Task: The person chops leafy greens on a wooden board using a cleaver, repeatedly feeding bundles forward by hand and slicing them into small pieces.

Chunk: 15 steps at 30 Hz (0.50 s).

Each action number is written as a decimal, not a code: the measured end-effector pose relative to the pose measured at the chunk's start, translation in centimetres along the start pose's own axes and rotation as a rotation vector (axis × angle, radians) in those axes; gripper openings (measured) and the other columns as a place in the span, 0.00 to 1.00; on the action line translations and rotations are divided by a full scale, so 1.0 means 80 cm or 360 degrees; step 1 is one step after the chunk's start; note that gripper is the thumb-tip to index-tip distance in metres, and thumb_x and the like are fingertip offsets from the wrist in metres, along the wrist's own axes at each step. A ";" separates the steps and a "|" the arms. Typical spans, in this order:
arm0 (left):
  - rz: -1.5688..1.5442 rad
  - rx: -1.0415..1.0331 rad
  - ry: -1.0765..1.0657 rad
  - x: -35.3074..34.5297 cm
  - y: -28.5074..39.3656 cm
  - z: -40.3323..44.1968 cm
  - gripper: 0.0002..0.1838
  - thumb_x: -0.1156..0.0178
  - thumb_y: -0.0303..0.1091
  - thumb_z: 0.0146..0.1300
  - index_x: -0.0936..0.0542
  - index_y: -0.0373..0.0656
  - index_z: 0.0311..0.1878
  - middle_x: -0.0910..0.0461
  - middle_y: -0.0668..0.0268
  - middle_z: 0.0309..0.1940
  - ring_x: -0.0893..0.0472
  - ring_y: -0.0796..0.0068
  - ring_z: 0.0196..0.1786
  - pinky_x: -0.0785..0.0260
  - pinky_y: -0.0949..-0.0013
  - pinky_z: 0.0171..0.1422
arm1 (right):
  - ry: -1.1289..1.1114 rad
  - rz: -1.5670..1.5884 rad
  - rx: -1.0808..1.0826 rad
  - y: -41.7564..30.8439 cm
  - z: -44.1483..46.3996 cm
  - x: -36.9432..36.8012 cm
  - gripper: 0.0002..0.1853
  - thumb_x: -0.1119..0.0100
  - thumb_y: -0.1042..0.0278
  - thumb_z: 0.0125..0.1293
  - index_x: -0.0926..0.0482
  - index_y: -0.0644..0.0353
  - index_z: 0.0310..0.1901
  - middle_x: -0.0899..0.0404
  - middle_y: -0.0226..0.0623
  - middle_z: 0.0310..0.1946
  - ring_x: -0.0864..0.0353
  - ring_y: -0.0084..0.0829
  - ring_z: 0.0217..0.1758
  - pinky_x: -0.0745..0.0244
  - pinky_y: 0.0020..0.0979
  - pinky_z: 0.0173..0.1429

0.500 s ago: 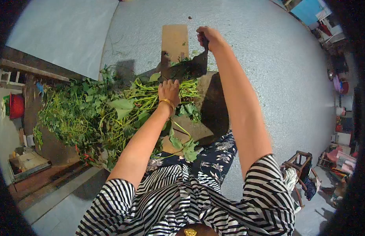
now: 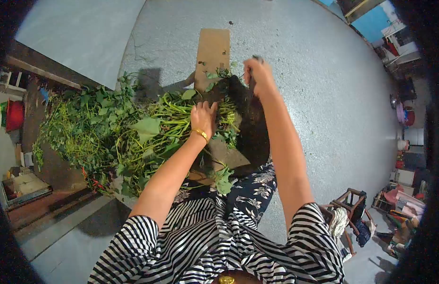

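The left hand has its grip pressed over long, leafy green plant stems; right of it, the right hand clenches a broad, dark metal knife, blurred. Clean slices call for tucked fingertips and a firmly pinned bundle.

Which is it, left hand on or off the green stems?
On: the left hand lies over the green stems, covering part of the bunch, with stems showing on both sides.

red basin at far left, shallow tray below; brown frame at lower right, grey floor
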<state>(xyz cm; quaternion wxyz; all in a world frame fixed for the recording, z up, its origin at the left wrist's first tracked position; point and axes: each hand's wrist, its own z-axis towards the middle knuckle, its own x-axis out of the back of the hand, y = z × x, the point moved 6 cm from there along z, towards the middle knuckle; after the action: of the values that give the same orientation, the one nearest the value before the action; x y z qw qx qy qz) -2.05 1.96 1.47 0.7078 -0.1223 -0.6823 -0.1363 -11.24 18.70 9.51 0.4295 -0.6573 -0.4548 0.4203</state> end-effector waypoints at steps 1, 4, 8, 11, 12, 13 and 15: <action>0.0002 -0.0016 -0.0104 0.009 0.004 0.003 0.27 0.40 0.30 0.47 0.29 0.52 0.54 0.28 0.65 0.39 0.29 0.67 0.46 0.38 0.65 0.49 | 0.0064 -0.0070 -0.0035 -0.011 0.026 -0.001 0.08 0.45 0.71 0.52 0.31 0.59 0.19 0.33 0.33 0.12 0.37 0.28 0.11 0.42 0.30 0.15; -0.0021 -0.0023 -0.0065 0.011 0.006 0.013 0.23 0.40 0.30 0.46 0.28 0.51 0.50 0.27 0.65 0.40 0.28 0.67 0.47 0.37 0.64 0.49 | 0.0040 0.0087 -0.0212 -0.024 0.084 -0.007 0.08 0.43 0.69 0.54 0.29 0.59 0.21 0.32 0.33 0.14 0.36 0.29 0.13 0.41 0.31 0.17; -0.0103 0.0083 -0.0273 -0.004 -0.003 0.049 0.18 0.42 0.31 0.49 0.28 0.51 0.46 0.26 0.64 0.41 0.29 0.66 0.51 0.38 0.62 0.54 | 0.0141 0.0205 -0.0152 -0.015 0.078 -0.011 0.07 0.44 0.69 0.54 0.29 0.58 0.22 0.32 0.33 0.15 0.37 0.28 0.13 0.42 0.30 0.18; 0.0012 0.0067 -0.0063 0.000 -0.001 0.037 0.13 0.41 0.33 0.50 0.27 0.51 0.41 0.26 0.65 0.39 0.27 0.67 0.48 0.37 0.63 0.51 | 0.0185 0.0120 0.0202 0.001 -0.027 -0.003 0.05 0.46 0.68 0.52 0.28 0.59 0.25 0.32 0.32 0.15 0.36 0.25 0.14 0.44 0.25 0.17; 0.0006 0.0073 -0.0055 -0.004 -0.001 0.039 0.13 0.41 0.33 0.50 0.27 0.51 0.41 0.26 0.65 0.39 0.27 0.67 0.48 0.37 0.63 0.51 | 0.0302 0.0246 0.0264 0.013 -0.066 0.000 0.04 0.47 0.71 0.49 0.29 0.59 0.27 0.34 0.31 0.16 0.36 0.23 0.14 0.43 0.24 0.18; 0.0033 0.0079 -0.0068 -0.007 -0.001 0.042 0.12 0.42 0.36 0.50 0.27 0.53 0.40 0.26 0.67 0.36 0.26 0.67 0.46 0.36 0.62 0.49 | 0.0328 0.0170 0.0263 0.039 -0.098 -0.007 0.03 0.47 0.73 0.50 0.30 0.59 0.28 0.34 0.30 0.16 0.36 0.22 0.14 0.43 0.24 0.18; 0.0135 0.0040 0.0064 -0.027 -0.007 0.049 0.10 0.40 0.40 0.47 0.27 0.54 0.34 0.27 0.70 0.30 0.24 0.68 0.41 0.35 0.63 0.44 | 0.0263 0.0134 0.0292 0.104 -0.134 -0.006 0.04 0.48 0.76 0.50 0.31 0.59 0.28 0.34 0.30 0.16 0.36 0.22 0.14 0.42 0.23 0.18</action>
<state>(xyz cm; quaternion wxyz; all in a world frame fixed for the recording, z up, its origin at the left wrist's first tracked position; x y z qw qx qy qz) -5.97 2.92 -0.53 0.7279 -0.1396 -0.6639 -0.1000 0.75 14.48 4.71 0.5058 -0.6662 -0.3495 0.4221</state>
